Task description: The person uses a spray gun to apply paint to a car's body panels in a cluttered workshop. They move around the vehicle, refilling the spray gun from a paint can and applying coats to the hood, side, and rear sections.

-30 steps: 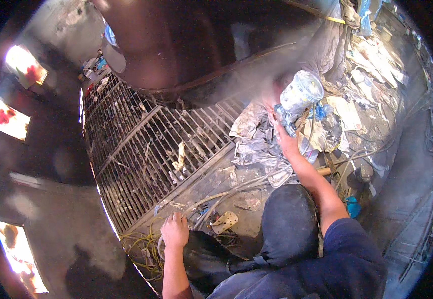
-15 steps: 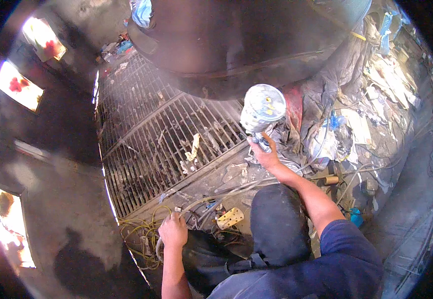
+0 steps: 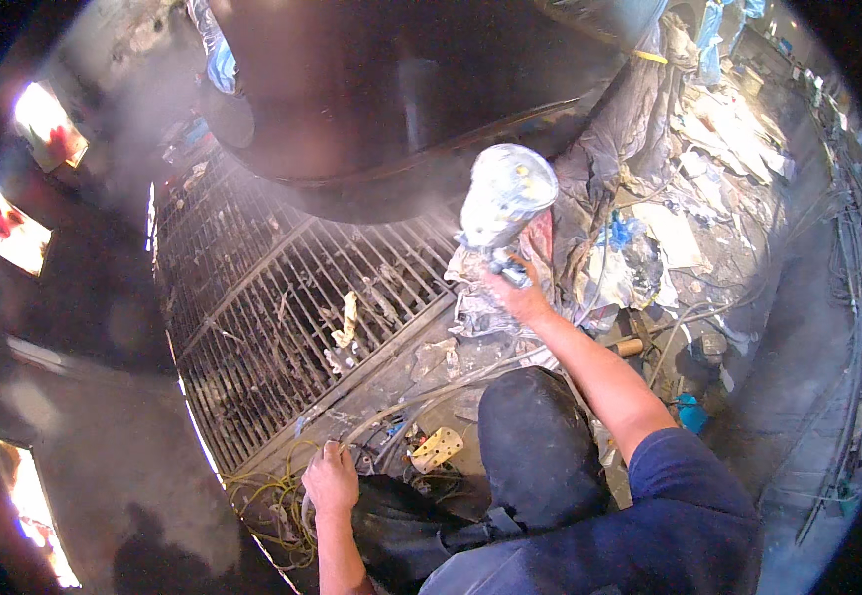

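My right hand (image 3: 518,296) is wrapped round the grip of a spray gun (image 3: 507,266), whose paint-smeared, pale cup (image 3: 510,193) sits on top. The gun is held close to the lower edge of a large, dark, curved body (image 3: 391,119); its nozzle is hidden behind the cup. Thin mist hangs around that edge. Low at the left, my left hand (image 3: 332,480) is closed round a pale hose (image 3: 406,402), which runs across in front of my knee toward the right arm.
A slatted metal grating (image 3: 292,307) covers the floor at left. Yellow cord (image 3: 270,491) and a perforated yellow piece (image 3: 438,449) lie near my left hand. Crumpled sheeting (image 3: 599,183) and papers (image 3: 723,129) litter the right side. A dark wall with bright openings (image 3: 14,228) stands at far left.
The view has turned, so the surroundings sit further left. The spray gun in my right hand has tilted slightly, and more haze shows by the dark body. My left hand keeps hold of the hose.
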Demonstrator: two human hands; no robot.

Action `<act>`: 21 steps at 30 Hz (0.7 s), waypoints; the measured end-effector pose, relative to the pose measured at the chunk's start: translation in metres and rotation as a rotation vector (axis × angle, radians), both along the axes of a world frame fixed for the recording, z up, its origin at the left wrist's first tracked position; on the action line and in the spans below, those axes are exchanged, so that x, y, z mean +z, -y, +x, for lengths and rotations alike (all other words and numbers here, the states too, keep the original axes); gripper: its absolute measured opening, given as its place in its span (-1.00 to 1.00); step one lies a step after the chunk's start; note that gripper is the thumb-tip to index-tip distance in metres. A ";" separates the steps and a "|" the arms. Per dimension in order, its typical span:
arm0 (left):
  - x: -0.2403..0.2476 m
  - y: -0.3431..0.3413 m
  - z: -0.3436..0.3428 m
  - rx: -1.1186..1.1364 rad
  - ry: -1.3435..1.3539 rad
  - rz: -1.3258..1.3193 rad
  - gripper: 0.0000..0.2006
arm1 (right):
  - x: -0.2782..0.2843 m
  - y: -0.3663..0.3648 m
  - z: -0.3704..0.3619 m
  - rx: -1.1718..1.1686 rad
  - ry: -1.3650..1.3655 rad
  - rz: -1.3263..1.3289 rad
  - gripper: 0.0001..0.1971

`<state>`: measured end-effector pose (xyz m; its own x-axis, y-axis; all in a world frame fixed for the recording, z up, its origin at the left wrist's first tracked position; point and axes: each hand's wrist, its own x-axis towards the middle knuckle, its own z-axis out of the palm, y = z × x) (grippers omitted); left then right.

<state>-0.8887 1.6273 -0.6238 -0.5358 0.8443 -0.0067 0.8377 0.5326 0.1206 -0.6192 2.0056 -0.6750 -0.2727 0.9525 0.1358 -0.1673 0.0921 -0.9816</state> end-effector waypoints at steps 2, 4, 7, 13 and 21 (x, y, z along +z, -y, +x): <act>-0.002 -0.006 0.000 -0.012 0.012 -0.019 -0.79 | -0.014 -0.025 0.033 -0.077 0.092 -0.036 -0.82; -0.004 -0.010 0.000 -0.021 0.018 -0.027 -0.78 | -0.013 -0.042 0.057 -0.168 0.023 -0.267 -0.78; -0.008 -0.019 0.001 -0.047 0.022 -0.027 -0.77 | -0.017 -0.071 0.083 -0.392 -0.061 -0.089 -0.78; -0.012 -0.019 -0.008 -0.092 -0.030 -0.021 -0.77 | -0.011 -0.125 0.137 -0.582 -0.064 -0.173 -0.75; -0.021 -0.006 -0.019 0.061 0.037 -0.014 -0.79 | 0.026 -0.120 0.140 -0.727 -0.125 -0.131 -0.81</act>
